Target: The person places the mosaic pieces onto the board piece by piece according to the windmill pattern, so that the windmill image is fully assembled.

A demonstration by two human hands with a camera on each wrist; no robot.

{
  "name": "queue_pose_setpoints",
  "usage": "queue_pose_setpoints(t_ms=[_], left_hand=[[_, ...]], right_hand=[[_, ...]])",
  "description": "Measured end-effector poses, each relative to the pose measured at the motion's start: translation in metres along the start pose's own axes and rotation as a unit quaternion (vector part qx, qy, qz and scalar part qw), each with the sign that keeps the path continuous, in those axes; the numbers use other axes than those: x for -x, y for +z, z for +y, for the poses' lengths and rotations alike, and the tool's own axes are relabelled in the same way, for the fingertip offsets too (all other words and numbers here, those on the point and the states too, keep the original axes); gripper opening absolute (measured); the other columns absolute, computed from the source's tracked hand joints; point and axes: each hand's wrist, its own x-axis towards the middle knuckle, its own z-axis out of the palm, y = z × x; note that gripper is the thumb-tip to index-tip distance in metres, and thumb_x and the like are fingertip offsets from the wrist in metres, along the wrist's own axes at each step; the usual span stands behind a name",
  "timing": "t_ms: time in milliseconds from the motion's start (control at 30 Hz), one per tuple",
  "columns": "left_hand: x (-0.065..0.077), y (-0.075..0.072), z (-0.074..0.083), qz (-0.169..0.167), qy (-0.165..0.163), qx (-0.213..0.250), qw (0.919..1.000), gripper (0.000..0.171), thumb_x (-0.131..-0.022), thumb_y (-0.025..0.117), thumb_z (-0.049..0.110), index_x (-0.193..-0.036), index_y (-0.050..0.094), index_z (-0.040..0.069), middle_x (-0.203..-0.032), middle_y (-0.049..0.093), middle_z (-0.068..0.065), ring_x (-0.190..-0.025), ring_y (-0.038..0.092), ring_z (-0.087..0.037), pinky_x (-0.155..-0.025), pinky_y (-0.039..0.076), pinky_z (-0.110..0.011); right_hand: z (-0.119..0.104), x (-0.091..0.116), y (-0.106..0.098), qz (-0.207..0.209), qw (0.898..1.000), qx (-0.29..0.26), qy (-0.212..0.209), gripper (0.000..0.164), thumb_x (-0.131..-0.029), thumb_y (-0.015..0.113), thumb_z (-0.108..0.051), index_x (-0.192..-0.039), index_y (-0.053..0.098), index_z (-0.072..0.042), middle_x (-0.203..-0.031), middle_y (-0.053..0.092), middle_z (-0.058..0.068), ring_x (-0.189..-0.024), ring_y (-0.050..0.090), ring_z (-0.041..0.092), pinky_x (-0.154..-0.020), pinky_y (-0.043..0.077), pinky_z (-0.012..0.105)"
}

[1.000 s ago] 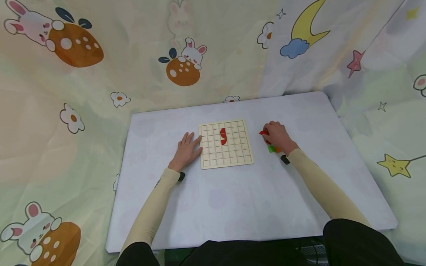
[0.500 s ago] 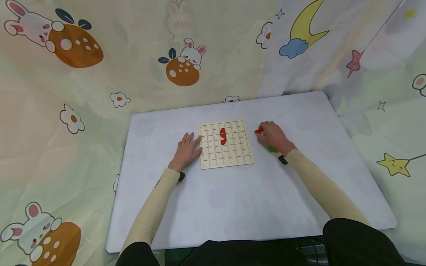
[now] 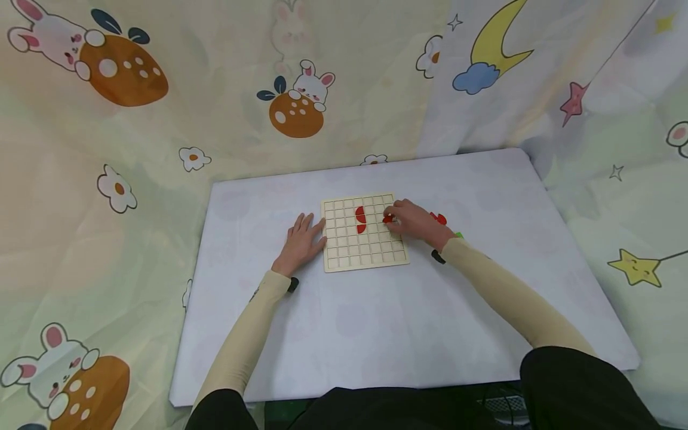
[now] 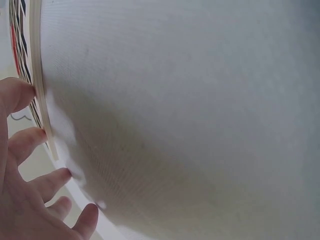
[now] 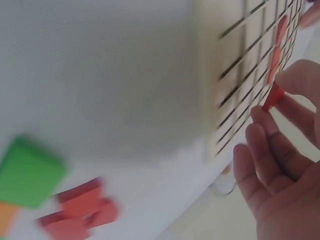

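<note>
A square wooden grid board [image 3: 344,258] lies on the white table, with two red curved-edged pieces [image 3: 361,215] set in its cells near the middle. My left hand [image 3: 300,246] rests at the board's left edge, fingers spread, thumb and forefinger touching the rim. Over the board's right side, my right hand [image 3: 416,222] pinches a small red piece [image 5: 273,96] between thumb and fingers. Its full shape is partly hidden by the fingertips. In the right wrist view, the held piece hangs just above the grid.
Several loose red pieces [image 5: 82,207] lie on the table right of the board. Beside them sit a green block [image 5: 31,172] and an orange one [image 5: 7,216], partly behind my right forearm in the head view. A cartoon-printed cloth [image 3: 226,77] surrounds the white table [image 3: 344,334].
My right hand has moved left from the loose pieces to above the board's right side, carrying the red piece. The left hand stays at the board's left edge.
</note>
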Motion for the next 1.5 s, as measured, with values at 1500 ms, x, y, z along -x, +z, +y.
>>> queue_pose_setpoints(t_ms=[1500], left_hand=[[-0.003, 0.003, -0.006, 0.006, 0.005, 0.018, 0.9998, 0.058, -0.101, 0.044, 0.047, -0.153, 0.034, 0.022, -0.159, 0.019, -0.013, -0.147, 0.003, -0.033, -0.110, 0.018, -0.053]], right_hand=[[-0.069, -0.063, 0.024, -0.056, 0.962, 0.145, -0.224, 0.011, -0.095, 0.062, -0.006, -0.105, 0.066, -0.006, -0.098, 0.060, 0.006, -0.090, 0.055, 0.023, -0.083, 0.046, 0.033]])
